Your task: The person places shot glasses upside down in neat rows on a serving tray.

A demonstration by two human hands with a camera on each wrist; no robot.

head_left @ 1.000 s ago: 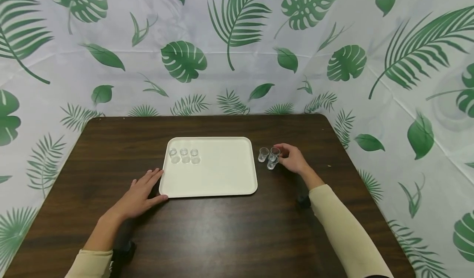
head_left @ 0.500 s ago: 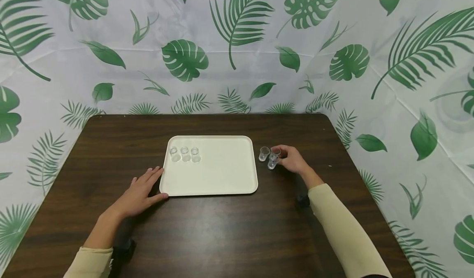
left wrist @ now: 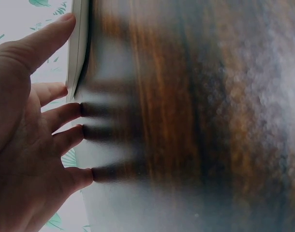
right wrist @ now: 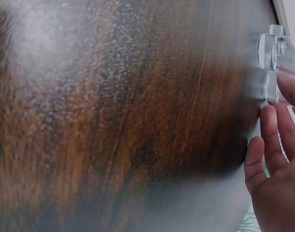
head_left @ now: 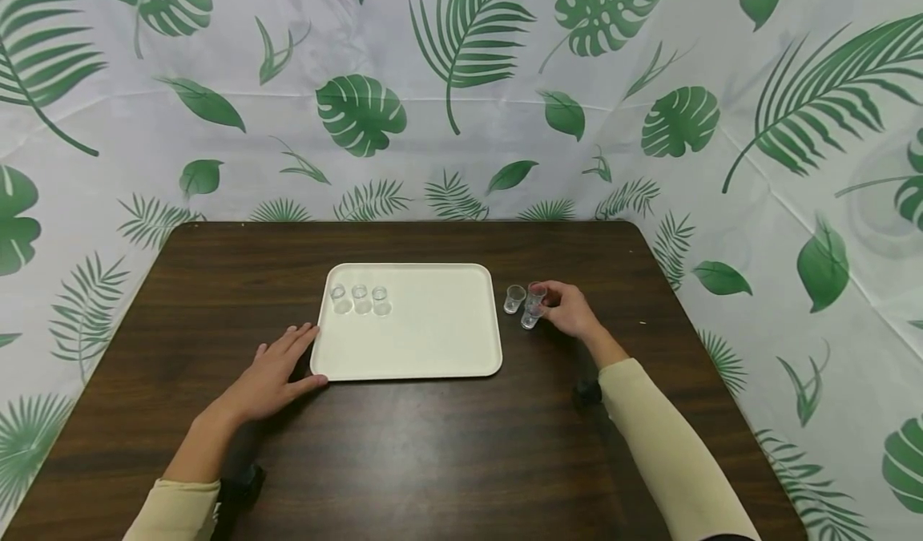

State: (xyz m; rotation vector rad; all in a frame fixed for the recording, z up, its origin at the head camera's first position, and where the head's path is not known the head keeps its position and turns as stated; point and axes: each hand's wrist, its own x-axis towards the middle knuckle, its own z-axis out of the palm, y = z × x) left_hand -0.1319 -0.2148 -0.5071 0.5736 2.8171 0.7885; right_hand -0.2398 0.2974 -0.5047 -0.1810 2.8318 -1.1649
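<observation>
A cream tray (head_left: 433,341) lies in the middle of the dark wooden table (head_left: 433,445). Three small clear cups (head_left: 360,299) stand in a row at its far left. Right of the tray stand three more clear cups. My right hand (head_left: 542,297) pinches the rightmost cup (head_left: 536,292) between thumb and fingers; another cup (head_left: 514,298) stands to its left and a third (head_left: 530,320) just in front. The right wrist view shows the cups (right wrist: 275,48) beside my fingertips (right wrist: 269,121). My left hand (head_left: 292,357) rests flat on the table, its thumb against the tray's near left corner (left wrist: 79,53).
A leaf-printed cloth (head_left: 461,84) hangs behind and to both sides of the table. Bare wood stretches in front of the tray and to its left. Most of the tray's surface holds nothing.
My right hand's fingers have settled slightly closer round the rightmost cup. The left hand, the tray and the other cups have stayed where they were.
</observation>
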